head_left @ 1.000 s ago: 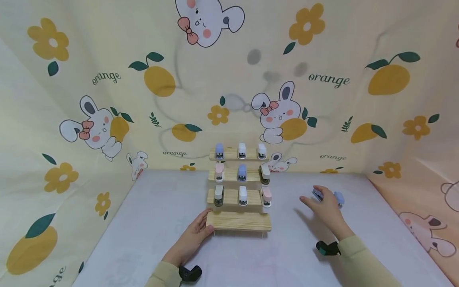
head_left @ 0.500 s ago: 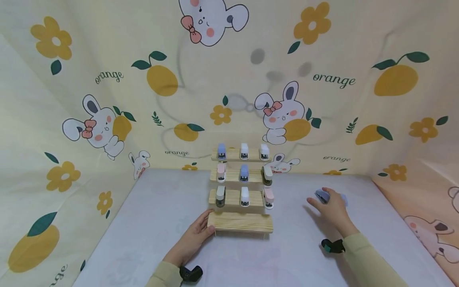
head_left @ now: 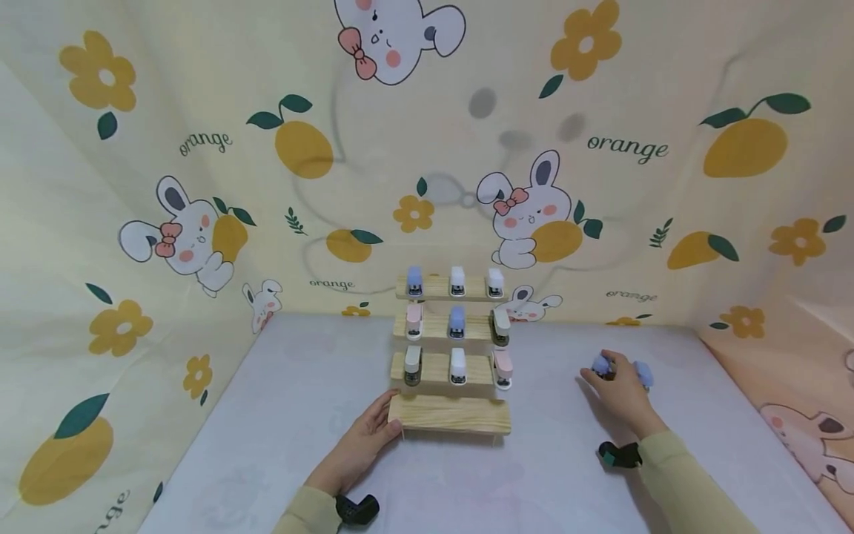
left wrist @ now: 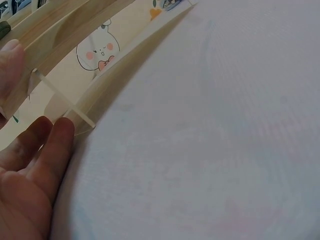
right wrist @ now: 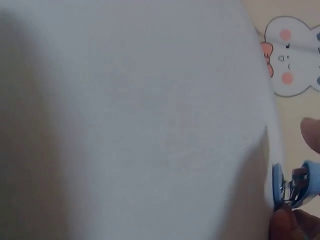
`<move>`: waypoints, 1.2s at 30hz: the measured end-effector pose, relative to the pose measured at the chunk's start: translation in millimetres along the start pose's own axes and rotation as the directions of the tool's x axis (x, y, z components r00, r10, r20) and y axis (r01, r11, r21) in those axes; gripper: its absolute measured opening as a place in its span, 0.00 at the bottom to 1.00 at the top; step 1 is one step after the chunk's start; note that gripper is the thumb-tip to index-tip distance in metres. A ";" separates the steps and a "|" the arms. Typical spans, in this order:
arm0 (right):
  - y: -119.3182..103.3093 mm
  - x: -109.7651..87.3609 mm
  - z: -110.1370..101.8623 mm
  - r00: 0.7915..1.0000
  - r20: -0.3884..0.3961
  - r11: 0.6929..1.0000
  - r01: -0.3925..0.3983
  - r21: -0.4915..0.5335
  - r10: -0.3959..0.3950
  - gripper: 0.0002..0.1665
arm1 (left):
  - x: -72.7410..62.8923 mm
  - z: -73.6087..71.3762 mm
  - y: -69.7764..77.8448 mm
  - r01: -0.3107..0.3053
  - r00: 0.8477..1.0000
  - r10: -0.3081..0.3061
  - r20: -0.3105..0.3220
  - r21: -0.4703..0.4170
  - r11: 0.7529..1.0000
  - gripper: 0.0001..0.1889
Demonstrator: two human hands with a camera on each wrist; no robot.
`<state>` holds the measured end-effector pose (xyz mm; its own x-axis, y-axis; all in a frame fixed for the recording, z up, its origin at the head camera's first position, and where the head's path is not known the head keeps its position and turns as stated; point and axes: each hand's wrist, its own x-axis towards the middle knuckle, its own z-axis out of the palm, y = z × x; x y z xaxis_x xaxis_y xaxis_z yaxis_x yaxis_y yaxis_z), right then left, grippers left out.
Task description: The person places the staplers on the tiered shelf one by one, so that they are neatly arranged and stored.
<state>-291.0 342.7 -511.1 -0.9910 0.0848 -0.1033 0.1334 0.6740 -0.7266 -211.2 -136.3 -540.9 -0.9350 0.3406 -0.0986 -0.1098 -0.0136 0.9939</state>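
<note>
My left hand (head_left: 365, 439) grips the left end of the lowest step of a tiered wooden display stand (head_left: 450, 414). In the left wrist view its thumb lies against the board and other fingers sit lower, by a thin support. On the right, the thumb and fingers of my right hand (head_left: 623, 397) are around a small blue stapler (head_left: 601, 365), low at the tabletop. The right wrist view catches this stapler's metal front (right wrist: 297, 182) at its edge, fingertips close below it; the rest is cut off. Partly behind the hand sits a second blue stapler (head_left: 643, 374).
Mini staplers stand in rows of three on the stand's upper steps, such as a pink stapler (head_left: 503, 366), a white stapler (head_left: 457, 365) and a grey stapler (head_left: 413, 363). A printed cloth (head_left: 373, 193) hangs behind and at both sides of the white tabletop (head_left: 280, 386).
My right hand has moved slightly right and closed in on the blue stapler, which has turned from lying slanted to showing its end. The left hand stays on the stand. The head view shifted a little.
</note>
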 end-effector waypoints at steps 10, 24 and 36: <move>12.3 2.6 9.9 0.997 -0.072 0.991 0.024 0.129 -0.015 0.42 | 0.7 -3.1 -3.5 -0.030 0.999 0.030 0.017 0.001 1.000 0.39; 14.0 2.8 11.2 0.991 -0.030 0.977 -0.126 0.171 0.133 0.59 | 0.5 -1.7 -4.3 -0.039 0.999 0.039 0.020 -0.022 0.999 0.38; 8.9 -13.7 6.2 0.991 0.094 0.992 -0.098 0.081 0.091 0.63 | 2.2 -5.1 -3.4 -0.015 1.000 0.015 0.008 0.022 1.000 0.37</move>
<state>-276.2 343.0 -520.4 -0.9697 0.0764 -0.2321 0.2305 0.6007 -0.7655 -214.7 -140.3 -544.8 -0.9336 0.3484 -0.0837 -0.0884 0.0025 0.9961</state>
